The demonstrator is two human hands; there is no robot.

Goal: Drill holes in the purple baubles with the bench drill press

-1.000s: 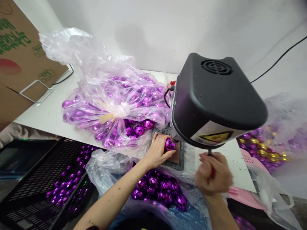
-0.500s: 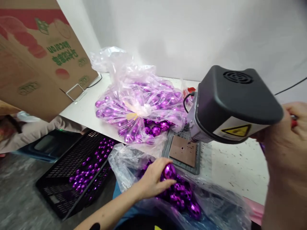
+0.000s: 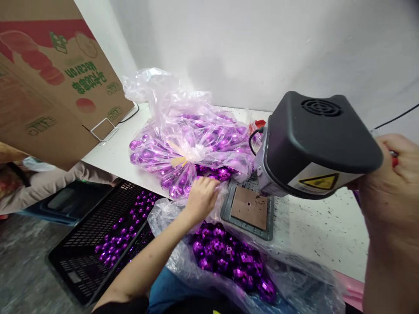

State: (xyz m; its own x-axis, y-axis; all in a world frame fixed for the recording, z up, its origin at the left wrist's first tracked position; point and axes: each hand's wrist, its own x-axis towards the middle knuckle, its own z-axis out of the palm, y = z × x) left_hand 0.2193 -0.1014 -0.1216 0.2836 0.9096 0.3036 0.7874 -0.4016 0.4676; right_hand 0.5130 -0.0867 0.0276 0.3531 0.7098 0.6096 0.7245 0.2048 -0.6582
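Head view shows two grips (image 3: 203,196) (image 3: 397,185), one machine (image 3: 322,144), one tied bag (image 3: 193,150).

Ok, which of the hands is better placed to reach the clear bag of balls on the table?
Likely the left hand: it is at the front edge of the clear bag, while the right hand is farther off, at the right side of the black machine head.

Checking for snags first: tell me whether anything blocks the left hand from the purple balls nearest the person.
No solid thing shows between the left hand and those purple balls, which lie open on top; only clear plastic lies around them, some along the edge nearest the hand.
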